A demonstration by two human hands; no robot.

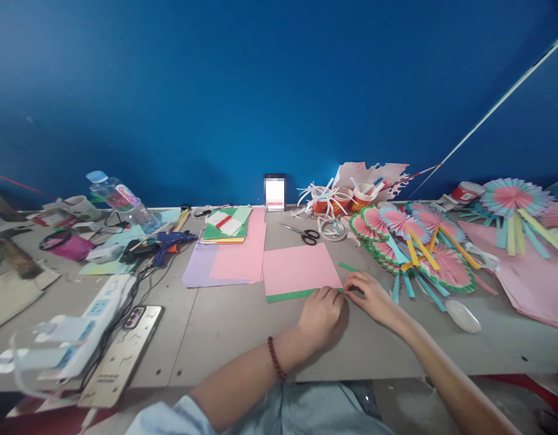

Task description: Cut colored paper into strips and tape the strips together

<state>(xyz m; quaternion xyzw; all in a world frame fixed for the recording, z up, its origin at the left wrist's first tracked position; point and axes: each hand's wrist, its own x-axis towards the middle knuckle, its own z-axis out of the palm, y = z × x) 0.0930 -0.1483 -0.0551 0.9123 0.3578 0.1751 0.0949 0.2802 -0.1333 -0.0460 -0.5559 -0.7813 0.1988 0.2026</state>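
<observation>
Light-blue clothing [283, 417] fills the bottom edge, and both bare forearms reach out from it over a grey table [233, 338]. A dark red bead bracelet [275, 358] circles the left wrist.

The left hand [321, 311] rests knuckles up with its fingers curled down onto the near right corner of a pink sheet [299, 269]. Whether it grips the paper or only presses on it cannot be told. The pink sheet lies on a green sheet [288, 295], which shows only as a thin band along the near edge, in the middle of the table. The right hand [372, 296] comes in from the right, its fingertips drawn together in a pinch on that same corner of the green sheet, just beside the left hand.

Scissors [306, 234] lie beyond the pink sheet. Pink and green paper fans [410, 241] are heaped to the right. On the left sit a blue glue gun [170, 241], a white power strip [83, 320], a phone [124, 356] and a water bottle [120, 199]. The bottle's red and pink label carries writing too blurred to read.
</observation>
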